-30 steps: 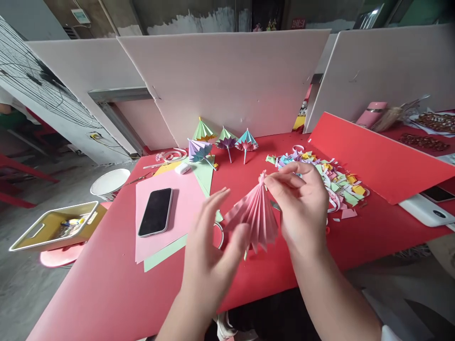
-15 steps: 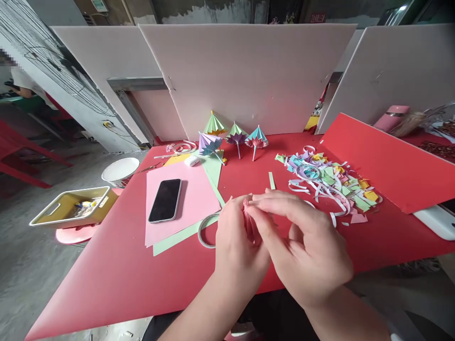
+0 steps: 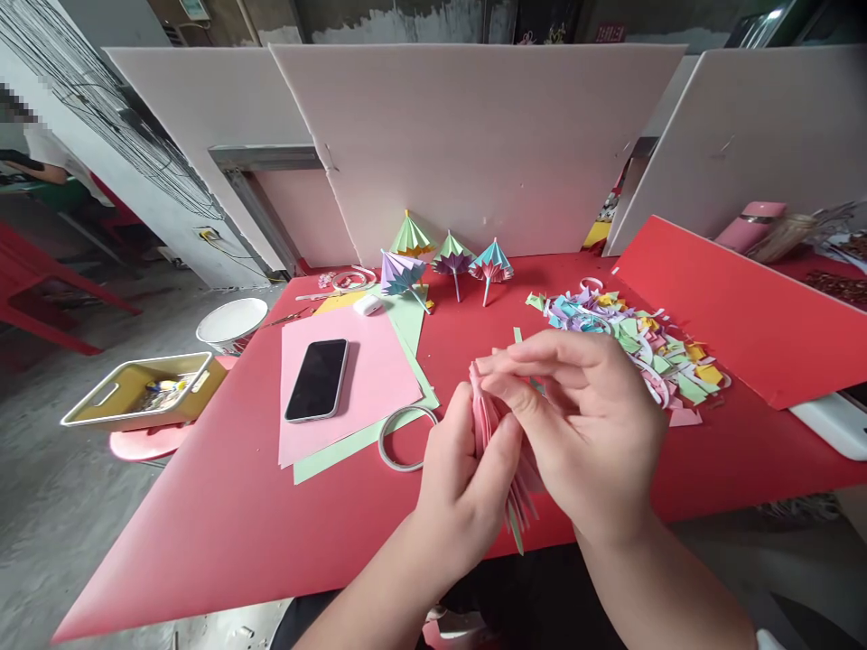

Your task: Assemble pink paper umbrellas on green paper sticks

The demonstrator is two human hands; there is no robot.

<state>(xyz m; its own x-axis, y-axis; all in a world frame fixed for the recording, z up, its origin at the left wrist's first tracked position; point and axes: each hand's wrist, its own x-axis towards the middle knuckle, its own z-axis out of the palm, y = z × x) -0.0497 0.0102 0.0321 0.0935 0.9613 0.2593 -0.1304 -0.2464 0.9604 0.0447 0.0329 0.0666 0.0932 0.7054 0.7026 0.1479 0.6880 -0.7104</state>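
A pink pleated paper piece (image 3: 485, 422), folded into a narrow bundle with a bit of green at its lower end, is between my hands. My left hand (image 3: 461, 483) grips its middle, thumb across the pleats. The fingertips of my right hand (image 3: 582, 424) pinch its gathered top end. Just left of my left hand lies a roll of tape (image 3: 399, 465) on the red table (image 3: 223, 542). Several small folded paper umbrellas (image 3: 489, 264) stand or lean at the back of the table.
Left of my hands, a phone (image 3: 317, 380) rests on pink paper sheets (image 3: 379, 379) over green ones. Many paper scraps (image 3: 629, 338) are piled to the right. A yellow basket (image 3: 135, 415) sits on a stool beside the table, near a white bucket (image 3: 232, 320). A white board (image 3: 474, 144) stands behind.
My left hand has shifted down and opened its wrap, so more of the pink pleats show. My right hand has risen slightly, still pinching the top. The tape roll is more visible.
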